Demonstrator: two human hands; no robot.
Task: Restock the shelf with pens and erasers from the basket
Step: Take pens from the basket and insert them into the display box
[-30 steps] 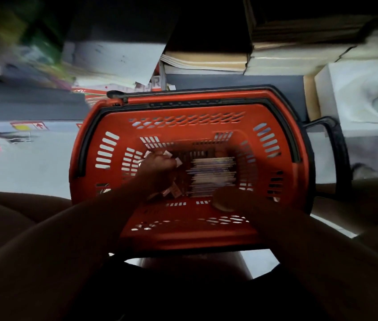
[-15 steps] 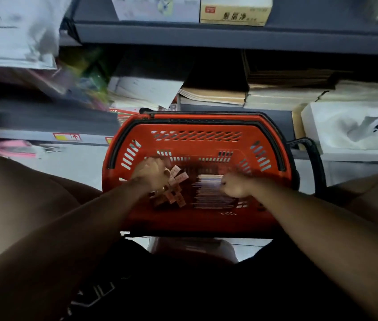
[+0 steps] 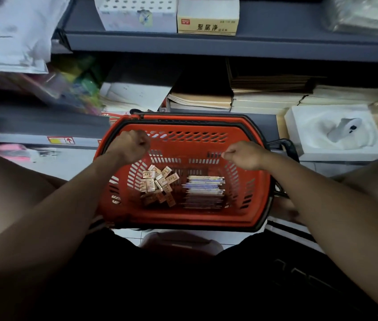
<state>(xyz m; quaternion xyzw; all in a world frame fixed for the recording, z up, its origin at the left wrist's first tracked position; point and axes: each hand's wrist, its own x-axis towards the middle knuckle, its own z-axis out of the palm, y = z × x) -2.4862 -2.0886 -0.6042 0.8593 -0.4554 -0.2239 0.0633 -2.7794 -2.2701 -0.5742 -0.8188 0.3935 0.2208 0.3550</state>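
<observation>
Red slotted plastic basket (image 3: 248, 206), frame centre: small boxed erasers (image 3: 158, 185) heaped left, pens (image 3: 204, 191) stacked right. Left hand (image 3: 132, 145) and right hand (image 3: 244, 156) hover fisted above — contents indiscernible. Best carried level to the grey metal shelf (image 3: 206, 44) — upper frame.

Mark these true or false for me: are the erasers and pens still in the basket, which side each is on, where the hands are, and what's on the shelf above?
1. The erasers lie left of the pens in the red basket. True.
2. The basket is empty. False: both piles are inside.
3. Both hands are raised above the basket's contents. True: left hand, right hand.
4. The right hand visibly holds a bundle of pens. False: the fingers are curled; nothing shows in them.
5. A beige box sits on the upper shelf. True.
</observation>
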